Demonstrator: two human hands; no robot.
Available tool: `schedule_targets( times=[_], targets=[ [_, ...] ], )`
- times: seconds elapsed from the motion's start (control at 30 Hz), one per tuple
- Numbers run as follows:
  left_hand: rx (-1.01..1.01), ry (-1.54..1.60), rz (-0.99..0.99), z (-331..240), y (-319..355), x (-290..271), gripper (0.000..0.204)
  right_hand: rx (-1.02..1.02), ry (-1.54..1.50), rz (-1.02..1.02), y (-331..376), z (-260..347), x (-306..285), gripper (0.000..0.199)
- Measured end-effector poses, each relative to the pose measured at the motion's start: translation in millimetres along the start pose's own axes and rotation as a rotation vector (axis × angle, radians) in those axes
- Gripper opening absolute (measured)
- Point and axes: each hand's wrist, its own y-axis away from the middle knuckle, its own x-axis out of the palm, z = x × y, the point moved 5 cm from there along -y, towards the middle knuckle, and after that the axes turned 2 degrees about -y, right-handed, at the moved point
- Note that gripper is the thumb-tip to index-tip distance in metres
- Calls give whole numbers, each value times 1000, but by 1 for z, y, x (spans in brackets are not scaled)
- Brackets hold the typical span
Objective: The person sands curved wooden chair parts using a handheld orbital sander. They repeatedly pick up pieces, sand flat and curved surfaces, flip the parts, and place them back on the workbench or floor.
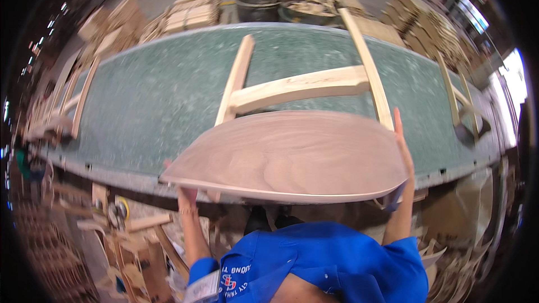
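A wooden chair frame lies over the near edge of the green-topped table. Its broad curved brown panel faces up toward me, and two pale legs joined by a crossbar point away across the tabletop. My left hand grips the panel's left corner, its fingers mostly hidden beneath. Along the right edge, my right hand presses with its fingers stretched upward, holding that side. A dark bluish piece shows under the right corner, too hidden to name.
More chair frames stand at the table's left end and right end. Behind the table are stacked wooden parts, a black bin and a tub of offcuts. Wooden pieces crowd the lower left.
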Motion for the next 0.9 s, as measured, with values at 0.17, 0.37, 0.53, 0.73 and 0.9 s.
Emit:
schedule_targets(
  times=[0.17,0.37,0.53,0.73,0.9],
  targets=[
    [97,58,155,-132,55,175,109,30,14,413,22,107,-69,89],
    [64,-95,713,-311,72,235,93,-640,184,496,29,187,-5,116],
    [303,-2,611,-368,34,280,81,-798,1038,84,-10,227,18,59],
    [525,125,470,-307,-20,249,81,-738,424,231,-126,181,56,59],
    [877,-172,218,-221,-69,207,73,-707,128,170,-186,149,78,81]
  ],
)
